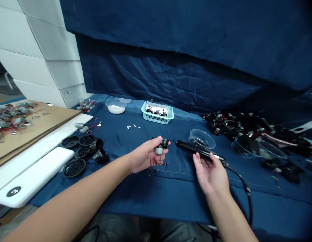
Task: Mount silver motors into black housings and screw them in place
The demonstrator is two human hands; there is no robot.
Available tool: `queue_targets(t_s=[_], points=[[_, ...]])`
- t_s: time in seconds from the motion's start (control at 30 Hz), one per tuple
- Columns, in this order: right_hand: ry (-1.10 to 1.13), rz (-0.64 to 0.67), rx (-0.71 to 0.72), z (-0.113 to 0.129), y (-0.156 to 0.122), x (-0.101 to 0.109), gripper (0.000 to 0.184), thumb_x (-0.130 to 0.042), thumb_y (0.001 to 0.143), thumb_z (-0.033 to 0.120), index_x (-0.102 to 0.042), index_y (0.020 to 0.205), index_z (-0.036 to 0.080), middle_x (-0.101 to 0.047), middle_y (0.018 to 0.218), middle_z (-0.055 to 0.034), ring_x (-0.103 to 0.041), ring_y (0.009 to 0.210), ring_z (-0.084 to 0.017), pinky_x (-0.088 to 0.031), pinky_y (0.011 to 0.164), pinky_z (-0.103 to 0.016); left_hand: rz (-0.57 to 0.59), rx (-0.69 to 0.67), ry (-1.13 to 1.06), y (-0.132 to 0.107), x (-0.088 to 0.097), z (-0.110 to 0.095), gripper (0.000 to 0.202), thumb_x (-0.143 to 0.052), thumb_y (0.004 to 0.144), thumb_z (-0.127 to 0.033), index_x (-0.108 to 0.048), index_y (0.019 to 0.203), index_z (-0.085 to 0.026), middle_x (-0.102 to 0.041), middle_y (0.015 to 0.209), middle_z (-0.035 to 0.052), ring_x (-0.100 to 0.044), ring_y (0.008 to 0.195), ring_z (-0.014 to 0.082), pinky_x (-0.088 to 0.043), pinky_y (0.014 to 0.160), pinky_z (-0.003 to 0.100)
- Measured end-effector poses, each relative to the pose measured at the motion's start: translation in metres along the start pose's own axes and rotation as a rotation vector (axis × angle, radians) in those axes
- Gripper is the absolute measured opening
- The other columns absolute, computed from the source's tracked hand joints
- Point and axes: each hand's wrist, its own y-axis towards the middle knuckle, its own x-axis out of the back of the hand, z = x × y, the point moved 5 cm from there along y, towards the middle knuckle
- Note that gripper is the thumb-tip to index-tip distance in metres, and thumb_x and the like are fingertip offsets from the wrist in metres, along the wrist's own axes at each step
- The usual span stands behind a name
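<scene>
Left hand (143,158): closed on motor (159,149) | right hand (211,174): open, empty, just below soldering iron (200,150), probably | iron: tip toward motor

The left hand (143,156) and right hand (211,176) were bare, with slender fingers, and the left forearm (70,198) and right forearm (221,211) were bare and smooth too. Dark grey trousers (156,232) showed below them.
</scene>
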Motion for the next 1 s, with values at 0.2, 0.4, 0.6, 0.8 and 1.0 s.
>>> queue_targets(t_s=[0.2, 0.4, 0.6, 0.8, 1.0], points=[[-0.022, 0.05, -0.219, -0.01, -0.017, 0.022, 0.035, -0.053, 0.092, 0.017, -0.062, 0.125, 0.011, -0.073, 0.131, -0.0232, -0.075, 0.125, -0.031, -0.071, 0.094, -0.042, 0.041, 0.091, -0.101, 0.003, 0.002, 0.008, 0.066, -0.073, 0.089, -0.077, -0.067, 0.112, -0.016, -0.057, 0.096, 0.0003, -0.044, 0.066, 0.0068, -0.039, 0.066, 0.024], [-0.191, 0.146, -0.189, -0.014, -0.035, 0.036, 0.04, -0.064, 0.093, 0.027, -0.064, 0.13, 0.012, -0.073, 0.134, -0.021, -0.078, 0.118, -0.03, -0.07, 0.094, -0.043, 0.095, 0.111, -0.242, 0.001, -0.002, 0.008, 0.061, -0.065, 0.097, -0.073, -0.068, 0.118, -0.015, -0.06, 0.101, 0.0024, -0.048, 0.068, 0.0083, -0.044, 0.07, 0.025], [-1.073, 0.651, 0.844, -0.005, -0.08, -0.013, 0.029, -0.07, 0.099, 0.032, -0.069, 0.127, 0.024, -0.07, 0.122, -0.0112, -0.072, 0.102, -0.023, -0.065, 0.091, -0.041, 0.051, 0.145, -0.209, 0.004, -0.008, 0.022, 0.076, -0.038, 0.101, -0.085, -0.069, 0.106, -0.016, -0.062, 0.101, 0.0043, -0.051, 0.073, 0.0111, -0.045, 0.073, 0.026], [-1.41, 1.163, 1.65, -0.004, -0.114, -0.082, 0.05, -0.056, 0.101, 0.006, -0.058, 0.15, 0.02, -0.064, 0.118, -0.0142, -0.063, 0.101, -0.023, -0.06, 0.085, -0.038, 0.075, 0.076, -0.171, 0.005, -0.012, 0.029, 0.076, -0.03, 0.105, -0.08, -0.073, 0.108, -0.017, -0.06, 0.09, 0.0055, -0.054, 0.082, 0.0165, -0.048, 0.085, 0.029], [-1.682, 1.395, 1.89, -0.003, -0.112, -0.118, 0.038, -0.057, 0.102, 0.011, -0.065, 0.139, 0.016, -0.064, 0.099, -0.0094, -0.051, 0.08, -0.022, -0.045, 0.07, -0.037, -0.014, 0.032, -0.089, 0.01, 0.003, 0.027, 0.068, -0.039, 0.105, -0.079, -0.072, 0.117, -0.021, -0.067, 0.113, 0.0091, -0.058, 0.102, 0.0205, -0.047, 0.089, 0.032]])
